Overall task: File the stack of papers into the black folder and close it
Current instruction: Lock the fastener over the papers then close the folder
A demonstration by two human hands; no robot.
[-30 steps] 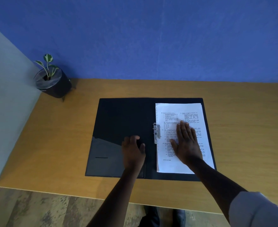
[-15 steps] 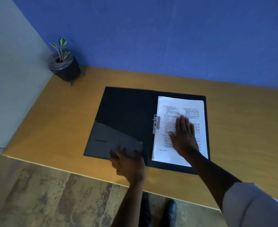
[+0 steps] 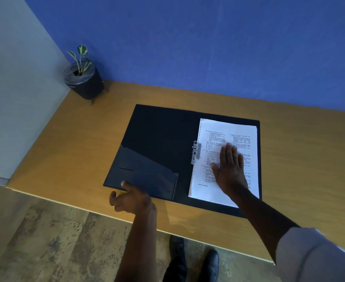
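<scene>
Print on the top sheet of the stack of papers (image 3: 226,159) is too small and dim to read, and the right hand (image 3: 230,169) covers the middle of the page. That hand lies flat, palm down, fingers straight and close together, pressing on the sheets without gripping anything. The white stack sits on the right half of the black folder (image 3: 161,135), which lies spread open on the wooden table (image 3: 301,159); the sheets' edges fan slightly at the far right corner. A small metal clip (image 3: 195,152) runs along the spine, touching the papers' left margin, though its mechanism is hard to make out. The folder's left half is matte and dark, with a slanted, slightly glossy pocket (image 3: 145,174) across its lower part. The left hand (image 3: 131,197) is at the near edge of this left cover, thumb tip resting on top of the pocket near the corner and fingers curled loosely; whether they reach under the cover is hidden by the hand itself. A dark round pot (image 3: 85,82) with a thin leafy sprig stands at the table's far left corner, well apart from the folder. Dark shoes (image 3: 194,263) show on the mottled wood-look floor, and a pale sleeve (image 3: 314,255) is cut off by the frame's lower right.
</scene>
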